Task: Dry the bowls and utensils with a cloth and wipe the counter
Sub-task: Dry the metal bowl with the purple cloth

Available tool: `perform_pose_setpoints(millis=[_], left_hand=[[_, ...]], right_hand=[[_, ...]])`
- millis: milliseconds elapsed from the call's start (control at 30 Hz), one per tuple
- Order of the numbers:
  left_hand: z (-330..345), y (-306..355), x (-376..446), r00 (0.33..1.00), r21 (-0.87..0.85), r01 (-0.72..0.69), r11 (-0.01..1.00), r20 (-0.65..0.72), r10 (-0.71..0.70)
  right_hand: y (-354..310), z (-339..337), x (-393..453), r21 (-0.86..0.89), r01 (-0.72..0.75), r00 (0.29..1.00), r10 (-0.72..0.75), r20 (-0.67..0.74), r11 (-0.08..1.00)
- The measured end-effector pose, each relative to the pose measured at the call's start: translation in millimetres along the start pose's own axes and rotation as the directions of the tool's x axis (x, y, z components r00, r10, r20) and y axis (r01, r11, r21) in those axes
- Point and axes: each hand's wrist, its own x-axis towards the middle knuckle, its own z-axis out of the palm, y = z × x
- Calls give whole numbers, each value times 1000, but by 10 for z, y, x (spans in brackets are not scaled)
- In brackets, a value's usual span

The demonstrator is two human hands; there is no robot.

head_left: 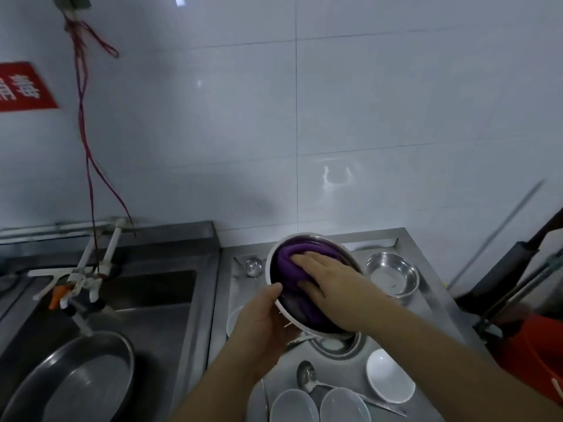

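My left hand [262,321] grips the lower rim of a large steel bowl [275,257], tilted up above the steel counter [426,287]. Inside the bowl my right hand [329,281] presses a purple cloth [292,257] against the bowl's inner wall, fingers fairly straight. On the counter lie a smaller steel bowl [393,277], a small ladle [253,267], a long steel spoon [307,377] and several white bowls [390,380] near the front edge. Another steel bowl [335,345] sits partly hidden under the held one.
A steel sink [158,293] lies to the left with a white tap [79,278] and a large steel pan [76,379] in it. Red wires [88,166] hang down the tiled wall. An orange bucket [536,354] and dark handles [518,260] stand at the right.
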Motion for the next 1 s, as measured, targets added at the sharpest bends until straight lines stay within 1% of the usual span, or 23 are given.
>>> perform_pose_setpoints(millis=[100,200,267,300,367,433,467,500,567,633,733,800,900,933,1000], left_hand=[[28,103,-59,996,78,-79,994,-30,82],[60,156,-80,989,82,-149,986,6,149],[58,166,-64,983,82,-182,980,41,179],[48,165,-53,981,83,-191,978,54,187],[68,169,-52,981,82,-186,979,74,180],[98,155,-62,984,85,-165,983,89,157],[106,139,-65,983,91,-159,983,104,150],[112,124,-67,982,105,-160,982,120,147],[132,90,-65,977,141,-172,975,152,150],[207,73,-93,973,158,-173,972,178,145],[364,36,-122,963,174,-208,963,207,171],[462,23,-151,952,185,-259,948,216,218],[589,34,-196,940,189,-319,929,190,284],[619,37,-203,937,183,-335,924,173,305],[660,30,-212,923,180,-376,909,157,351]], right_hand=[[-69,-106,51,-66,-134,991,136,21,989],[-183,-147,66,-127,-270,960,277,41,955],[-261,-184,17,-93,-304,947,311,76,948],[-298,-207,-29,-44,-297,948,301,107,954],[-370,-254,-125,95,-248,961,232,150,964],[-416,-283,-209,268,-184,977,148,151,946],[-415,-289,-238,327,-155,983,113,146,932],[-398,-293,-262,346,-127,986,82,142,930],[-306,-283,-283,270,-60,993,30,112,961],[-188,-265,-262,152,5,1000,-9,22,988],[-33,-293,-181,63,-1,995,7,-97,998],[47,-340,-122,44,-69,983,75,-168,997],[104,-425,-75,63,-240,930,248,-271,969],[112,-422,-63,62,-287,915,292,-277,956],[76,-414,-42,34,-396,889,393,-236,917]])
